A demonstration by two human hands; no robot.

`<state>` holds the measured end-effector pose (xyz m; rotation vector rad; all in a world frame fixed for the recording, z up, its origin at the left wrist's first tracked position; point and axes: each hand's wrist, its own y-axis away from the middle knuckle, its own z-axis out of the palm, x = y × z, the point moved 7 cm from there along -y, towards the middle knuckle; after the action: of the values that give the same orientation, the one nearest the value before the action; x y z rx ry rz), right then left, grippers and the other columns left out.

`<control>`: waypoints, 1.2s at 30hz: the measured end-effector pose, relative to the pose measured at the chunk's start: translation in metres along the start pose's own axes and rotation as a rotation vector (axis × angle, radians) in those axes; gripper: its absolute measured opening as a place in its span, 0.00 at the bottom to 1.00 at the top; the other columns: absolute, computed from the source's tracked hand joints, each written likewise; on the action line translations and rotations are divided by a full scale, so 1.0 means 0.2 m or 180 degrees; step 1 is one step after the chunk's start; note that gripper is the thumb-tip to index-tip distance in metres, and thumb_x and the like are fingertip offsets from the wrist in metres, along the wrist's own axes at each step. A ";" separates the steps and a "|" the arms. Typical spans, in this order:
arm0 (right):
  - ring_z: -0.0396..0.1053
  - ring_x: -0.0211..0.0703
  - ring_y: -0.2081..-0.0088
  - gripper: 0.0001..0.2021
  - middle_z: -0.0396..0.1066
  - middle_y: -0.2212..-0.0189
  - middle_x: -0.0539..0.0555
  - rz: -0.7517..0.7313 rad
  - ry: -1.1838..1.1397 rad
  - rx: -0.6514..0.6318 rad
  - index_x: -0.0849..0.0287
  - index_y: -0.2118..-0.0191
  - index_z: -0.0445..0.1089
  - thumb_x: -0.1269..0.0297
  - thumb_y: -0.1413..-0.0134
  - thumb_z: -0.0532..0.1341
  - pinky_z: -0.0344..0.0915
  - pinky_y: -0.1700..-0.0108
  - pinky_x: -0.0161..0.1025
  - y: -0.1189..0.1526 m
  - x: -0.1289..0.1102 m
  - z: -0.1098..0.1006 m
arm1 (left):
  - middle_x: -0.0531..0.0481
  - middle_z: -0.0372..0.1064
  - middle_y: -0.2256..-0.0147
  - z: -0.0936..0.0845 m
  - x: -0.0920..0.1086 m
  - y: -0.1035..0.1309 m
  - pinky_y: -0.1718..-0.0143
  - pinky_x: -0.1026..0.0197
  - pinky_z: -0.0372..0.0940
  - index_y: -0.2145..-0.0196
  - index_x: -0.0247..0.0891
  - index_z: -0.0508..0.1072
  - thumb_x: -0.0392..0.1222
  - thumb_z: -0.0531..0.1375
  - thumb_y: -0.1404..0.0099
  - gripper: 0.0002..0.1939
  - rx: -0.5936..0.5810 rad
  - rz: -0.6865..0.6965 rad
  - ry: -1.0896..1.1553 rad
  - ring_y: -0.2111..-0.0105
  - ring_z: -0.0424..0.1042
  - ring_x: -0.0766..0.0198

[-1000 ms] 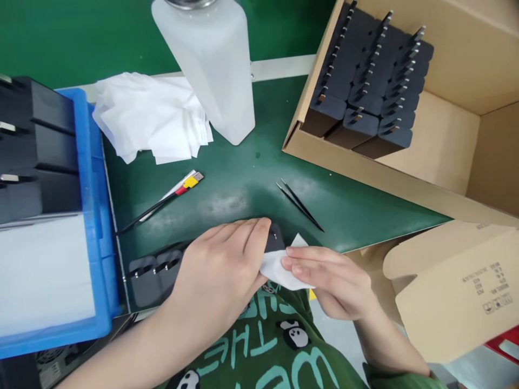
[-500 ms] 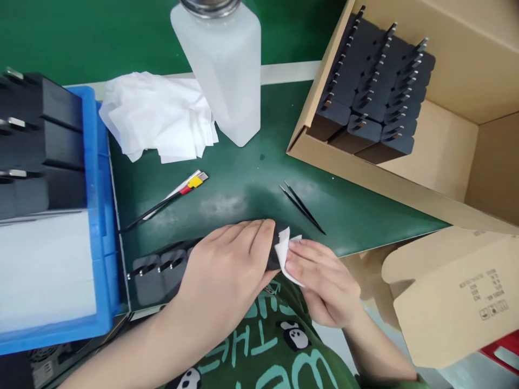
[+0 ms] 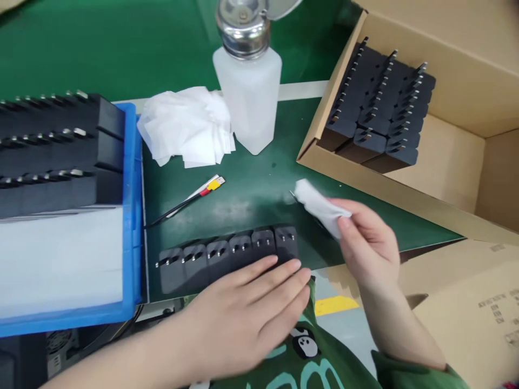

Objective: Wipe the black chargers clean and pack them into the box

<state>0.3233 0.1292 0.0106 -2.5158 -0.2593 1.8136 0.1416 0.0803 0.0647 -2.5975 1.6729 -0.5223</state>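
Observation:
A row of several black plug adapters (image 3: pixel 194 270) stands along the near edge of the green table, metal prongs facing up. My left hand (image 3: pixel 259 302) lies flat with its fingers stretched out over the near side of the row's right end, fingertips at the last adapters. To the right, my right hand (image 3: pixel 371 243) pinches a crumpled white wipe (image 3: pixel 320 205) between thumb and fingers, raised over the table. Beneath the wipe, dark tweezers (image 3: pixel 292 194) are mostly hidden, with one tip showing.
At left, a blue crate (image 3: pixel 130 216) holds more black adapters and white sheets. A pile of white wipes (image 3: pixel 188 127) lies beside a translucent pump bottle (image 3: pixel 253 97). A black cable (image 3: pixel 182 205) lies nearer. On the right, an open cardboard box (image 3: pixel 320 129) contains rows of adapters.
My left hand has opened from its grip on a black adapter and now lies over the row. My right hand has moved right and up, carrying the wipe away. The view has shifted slightly.

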 end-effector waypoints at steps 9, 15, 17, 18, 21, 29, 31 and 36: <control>0.54 0.46 0.31 0.20 0.70 0.40 0.51 -0.0534 0.0235 -0.1900 0.50 0.37 0.65 0.67 0.30 0.52 0.50 0.28 0.52 -0.12 -0.10 0.26 | 0.53 0.57 0.33 0.13 -0.10 0.03 0.31 0.60 0.50 0.33 0.35 0.59 0.37 0.48 0.24 0.24 -0.0288 0.0286 -0.0368 0.33 0.57 0.65; 0.47 0.46 0.29 0.26 0.62 0.35 0.49 -0.1009 0.0469 -0.3115 0.47 0.30 0.53 0.68 0.29 0.51 0.48 0.28 0.55 -0.23 -0.22 0.43 | 0.50 0.61 0.34 0.12 -0.10 0.04 0.30 0.55 0.49 0.34 0.31 0.60 0.36 0.47 0.26 0.25 -0.0313 0.0392 -0.0174 0.34 0.59 0.62; 0.47 0.46 0.30 0.26 0.62 0.35 0.48 -0.1119 0.0486 -0.3425 0.47 0.30 0.53 0.69 0.30 0.52 0.50 0.29 0.53 -0.28 -0.26 0.49 | 0.47 0.59 0.33 0.13 -0.09 0.04 0.30 0.56 0.50 0.33 0.30 0.59 0.36 0.48 0.27 0.26 -0.0365 0.0461 -0.0186 0.33 0.57 0.61; 0.48 0.46 0.30 0.26 0.62 0.35 0.48 -0.1150 0.0481 -0.3562 0.47 0.30 0.54 0.69 0.30 0.54 0.53 0.29 0.51 -0.30 -0.27 0.51 | 0.46 0.57 0.33 0.13 -0.09 0.04 0.31 0.57 0.50 0.33 0.29 0.58 0.36 0.49 0.28 0.27 -0.0380 0.0508 -0.0208 0.32 0.56 0.61; 0.53 0.45 0.32 0.27 0.65 0.37 0.46 -0.1244 0.0295 -0.3840 0.47 0.32 0.58 0.72 0.34 0.57 0.62 0.34 0.43 -0.36 -0.29 0.59 | 0.43 0.52 0.31 0.13 -0.09 0.05 0.30 0.59 0.49 0.33 0.27 0.58 0.37 0.52 0.31 0.30 -0.0413 0.0615 -0.0221 0.31 0.53 0.60; 0.66 0.38 0.37 0.20 0.67 0.38 0.48 -0.0627 -0.0281 -0.3496 0.51 0.36 0.65 0.69 0.29 0.51 0.67 0.39 0.36 -0.49 -0.28 0.83 | 0.43 0.48 0.29 0.12 -0.10 0.05 0.29 0.57 0.45 0.31 0.25 0.54 0.42 0.49 0.32 0.34 -0.0587 0.0544 -0.0008 0.29 0.48 0.57; 0.63 0.37 0.35 0.21 0.65 0.37 0.48 -0.0693 -0.0455 -0.3413 0.52 0.35 0.63 0.69 0.28 0.50 0.64 0.36 0.37 -0.50 -0.35 0.89 | 0.45 0.48 0.29 0.11 -0.10 0.04 0.30 0.58 0.45 0.31 0.27 0.54 0.42 0.47 0.31 0.33 -0.0684 0.0518 -0.0020 0.29 0.48 0.59; 0.58 0.40 0.34 0.24 0.68 0.40 0.45 -0.1181 -0.0322 -0.4328 0.48 0.37 0.66 0.76 0.33 0.54 0.67 0.38 0.36 -0.40 -0.42 1.01 | 0.46 0.47 0.29 0.12 -0.10 0.03 0.31 0.59 0.49 0.31 0.27 0.53 0.45 0.48 0.31 0.34 -0.0716 0.0433 0.0107 0.29 0.47 0.59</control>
<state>0.0969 0.1804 0.0350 -2.5162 -2.4434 1.8407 0.1344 0.0916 0.0355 -2.6059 2.0101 -0.3960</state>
